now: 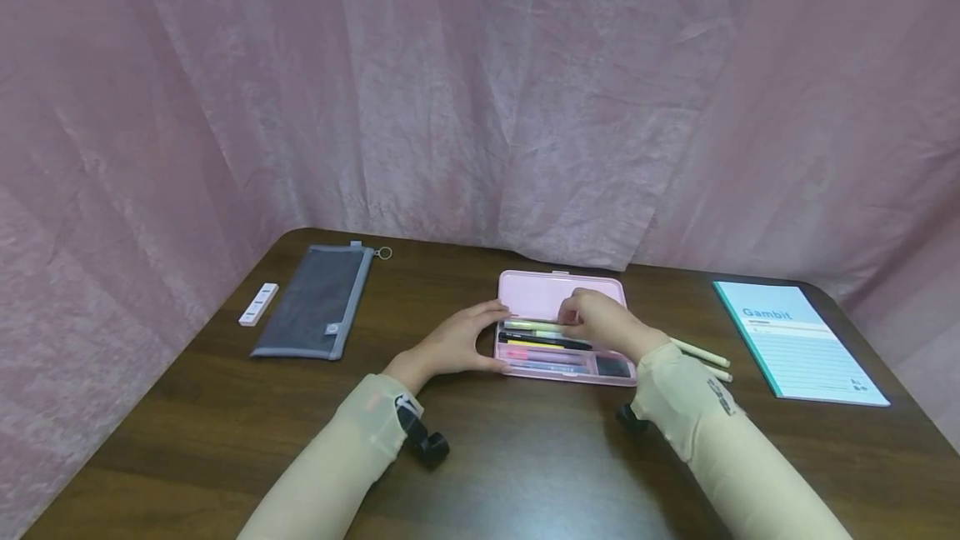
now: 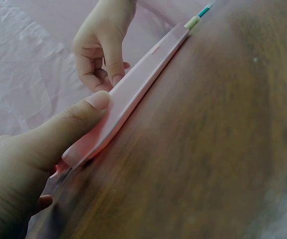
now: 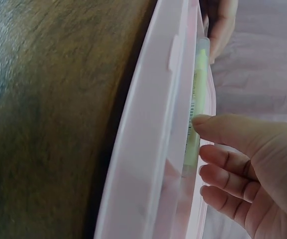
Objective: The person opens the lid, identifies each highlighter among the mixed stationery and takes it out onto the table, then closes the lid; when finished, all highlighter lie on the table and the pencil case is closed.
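Highlighter (image 3: 198, 89) between right fingers (image 3: 228, 160), left fingers (image 1: 487, 308) gripping pink case (image 1: 536, 294)

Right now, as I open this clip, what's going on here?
A person has both hands on an open pink pencil case and its contents. The left hand grips its left end, while the right hand pinches a yellow-green highlighter. A black pen lies inside. To the right, two pale sticks lie partly behind the right sleeve. A gray pouch lies farther left, a notepad farther right.
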Action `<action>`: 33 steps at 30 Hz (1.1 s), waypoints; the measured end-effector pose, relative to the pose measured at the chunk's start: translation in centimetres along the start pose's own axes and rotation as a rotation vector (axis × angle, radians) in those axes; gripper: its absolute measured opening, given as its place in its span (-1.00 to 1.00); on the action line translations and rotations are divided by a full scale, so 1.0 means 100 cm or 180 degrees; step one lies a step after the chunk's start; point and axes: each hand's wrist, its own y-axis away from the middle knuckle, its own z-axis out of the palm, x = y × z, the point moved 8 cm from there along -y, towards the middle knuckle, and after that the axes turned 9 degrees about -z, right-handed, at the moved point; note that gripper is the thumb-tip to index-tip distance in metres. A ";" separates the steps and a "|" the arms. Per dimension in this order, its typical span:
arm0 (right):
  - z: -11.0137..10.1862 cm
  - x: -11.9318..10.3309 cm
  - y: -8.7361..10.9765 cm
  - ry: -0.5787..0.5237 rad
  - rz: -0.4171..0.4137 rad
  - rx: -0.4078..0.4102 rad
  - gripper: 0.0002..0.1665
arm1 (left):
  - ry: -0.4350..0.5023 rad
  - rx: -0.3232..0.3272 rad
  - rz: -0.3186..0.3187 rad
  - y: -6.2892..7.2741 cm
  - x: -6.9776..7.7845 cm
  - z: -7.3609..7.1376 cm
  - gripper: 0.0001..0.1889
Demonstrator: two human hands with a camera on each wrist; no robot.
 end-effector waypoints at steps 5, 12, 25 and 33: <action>0.000 -0.002 -0.001 0.0110 -0.0020 0.0069 -0.91 | -0.0005 -0.0013 -0.0012 -0.001 -0.001 0.000 -0.12; 0.003 -0.001 -0.003 0.0161 0.0059 0.0029 -0.85 | -0.0005 -0.0024 -0.0016 -0.001 -0.001 0.001 -0.12; -0.002 -0.003 0.001 0.0083 0.0092 -0.0006 -0.88 | 0.0021 0.0000 -0.0001 0.000 0.000 0.000 -0.11; -0.009 -0.003 0.005 -0.0033 0.0130 -0.0098 -0.90 | 0.0000 0.0018 0.0021 0.000 0.000 0.000 -0.11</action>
